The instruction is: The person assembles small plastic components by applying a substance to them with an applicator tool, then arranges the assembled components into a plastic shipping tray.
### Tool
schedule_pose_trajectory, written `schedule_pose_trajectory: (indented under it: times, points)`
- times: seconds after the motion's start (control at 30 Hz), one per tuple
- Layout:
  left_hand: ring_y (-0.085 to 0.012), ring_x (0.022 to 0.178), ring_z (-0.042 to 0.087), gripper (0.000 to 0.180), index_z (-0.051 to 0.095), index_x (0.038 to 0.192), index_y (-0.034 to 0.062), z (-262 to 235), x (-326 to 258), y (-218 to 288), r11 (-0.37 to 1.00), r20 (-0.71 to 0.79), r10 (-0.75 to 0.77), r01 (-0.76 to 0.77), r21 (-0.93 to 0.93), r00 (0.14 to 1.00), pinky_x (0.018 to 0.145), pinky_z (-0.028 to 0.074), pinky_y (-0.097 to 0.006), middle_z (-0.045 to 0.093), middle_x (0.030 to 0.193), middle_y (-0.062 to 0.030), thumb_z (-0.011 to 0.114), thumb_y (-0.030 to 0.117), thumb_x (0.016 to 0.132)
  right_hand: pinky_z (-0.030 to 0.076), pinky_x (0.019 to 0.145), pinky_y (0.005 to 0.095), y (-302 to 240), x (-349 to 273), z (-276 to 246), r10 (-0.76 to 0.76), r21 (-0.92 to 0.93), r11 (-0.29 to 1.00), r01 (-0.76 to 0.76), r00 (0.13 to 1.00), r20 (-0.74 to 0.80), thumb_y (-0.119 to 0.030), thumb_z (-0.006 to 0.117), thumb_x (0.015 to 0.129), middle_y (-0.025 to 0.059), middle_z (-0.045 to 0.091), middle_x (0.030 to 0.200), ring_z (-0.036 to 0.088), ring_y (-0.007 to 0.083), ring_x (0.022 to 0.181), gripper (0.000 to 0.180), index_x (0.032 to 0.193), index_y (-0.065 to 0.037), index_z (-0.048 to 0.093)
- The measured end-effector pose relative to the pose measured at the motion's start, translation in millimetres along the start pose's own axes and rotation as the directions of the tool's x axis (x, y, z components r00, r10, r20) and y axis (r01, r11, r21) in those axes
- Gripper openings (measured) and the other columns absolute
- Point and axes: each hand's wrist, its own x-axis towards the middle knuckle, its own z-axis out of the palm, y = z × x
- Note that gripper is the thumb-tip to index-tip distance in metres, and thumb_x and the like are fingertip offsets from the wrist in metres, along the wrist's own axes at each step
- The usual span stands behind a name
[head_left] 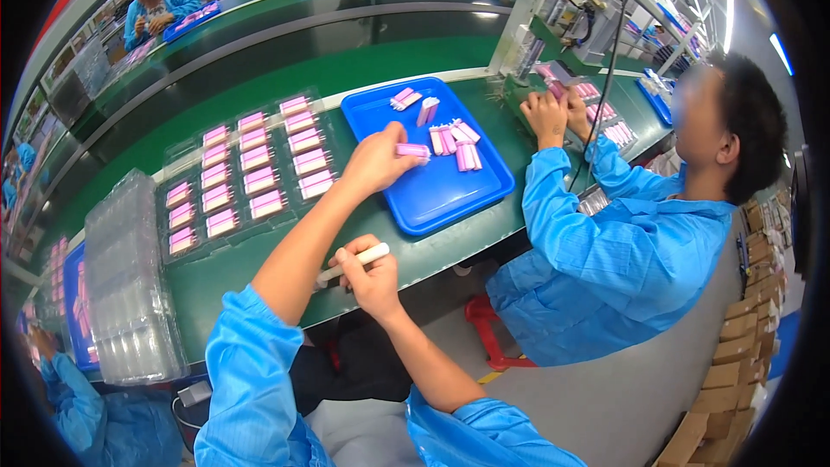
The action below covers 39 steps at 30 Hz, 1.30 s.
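Note:
My left hand [376,160] is closed, pinching a pink battery pack [413,152] by its end over the near left part of a blue plastic tray [415,219]. Several more pink and white packs [467,156] lie loose in that tray, and one pack [428,111] stands on end. My right hand [370,278] is wrapped around a pale, pen-like stick [373,253] just above the bench's front edge. Left of my left hand, a clear blister tray [239,195] holds rows of similar packs.
A stack of empty clear blister trays [130,285] stands at the left on the green bench [415,261]. To the right, a co-worker in a blue smock [605,242] handles packs close by. A metal post [529,13] rises behind the blue tray. A red stool [488,329] stands below.

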Motion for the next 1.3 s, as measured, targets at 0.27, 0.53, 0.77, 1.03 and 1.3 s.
schedule_pose_trajectory:
  times: [0.27, 0.53, 0.77, 1.03, 1.3]
  points:
    - [-0.0075, 0.084, 0.061, 0.034, 0.057, 0.115, 0.0041, -75, -109, -26, 0.577, -0.087, -0.218, 0.057, -0.815, 0.972, 0.067, 0.046, -0.024, 0.066, 0.098, -0.0042, 0.074, 0.015, 0.088, 0.043, 0.050, 0.0199, 1, 0, 6, -0.019, 0.048, 0.999, 0.019, 1.000, 0.008, -0.007, 0.063, 0.097, 0.0071, 0.069, 0.080, 0.055, 0.0040, 0.057, 0.011, 0.090, -0.002, 0.058]
    - [-0.0027, 0.069, 0.050, 0.030, 0.058, 0.121, 0.0041, -107, -240, -65, 0.444, -0.233, -0.480, 0.005, -0.896, 0.846, 0.057, 0.037, -0.017, 0.064, 0.097, -0.0028, 0.068, 0.015, 0.094, 0.044, 0.049, 0.0194, 1, 3, 3, -0.024, -0.002, 1.000, 0.024, 1.000, -0.009, -0.009, 0.063, 0.096, 0.0103, 0.071, 0.083, 0.057, 0.0054, 0.055, 0.011, 0.090, -0.003, 0.056]
    - [-0.0026, 0.076, 0.051, 0.020, 0.057, 0.112, 0.0038, -113, -280, -83, 0.773, -0.364, -0.437, 0.137, -0.619, 0.822, 0.064, 0.041, -0.018, 0.062, 0.101, -0.0015, 0.062, 0.004, 0.093, 0.043, 0.049, 0.0200, 1, 1, 7, 0.005, -0.019, 1.000, -0.004, 1.000, 0.018, -0.009, 0.063, 0.097, 0.0084, 0.069, 0.082, 0.056, 0.0049, 0.056, 0.011, 0.091, -0.003, 0.056]
    - [-0.0049, 0.075, 0.048, 0.022, 0.056, 0.113, 0.0037, -97, -271, -82, 0.859, -0.412, -0.397, 0.174, -0.482, 0.820, 0.064, 0.040, -0.021, 0.059, 0.099, -0.0016, 0.059, -0.001, 0.091, 0.045, 0.050, 0.0202, 2, 1, 7, 0.013, -0.035, 0.999, -0.013, 1.000, 0.001, -0.009, 0.063, 0.097, 0.0096, 0.070, 0.082, 0.057, 0.0058, 0.057, 0.011, 0.092, -0.002, 0.056]
    - [-0.0071, 0.073, 0.049, 0.017, 0.055, 0.111, 0.0031, -94, -258, -51, 0.889, -0.299, -0.347, 0.209, -0.408, 0.889, 0.064, 0.042, -0.023, 0.059, 0.095, -0.0024, 0.057, 0.004, 0.093, 0.044, 0.050, 0.0200, 2, 1, 3, 0.005, -0.075, 0.997, -0.004, 1.000, 0.008, -0.010, 0.064, 0.097, 0.0079, 0.069, 0.081, 0.056, 0.0051, 0.057, 0.012, 0.092, -0.003, 0.056]
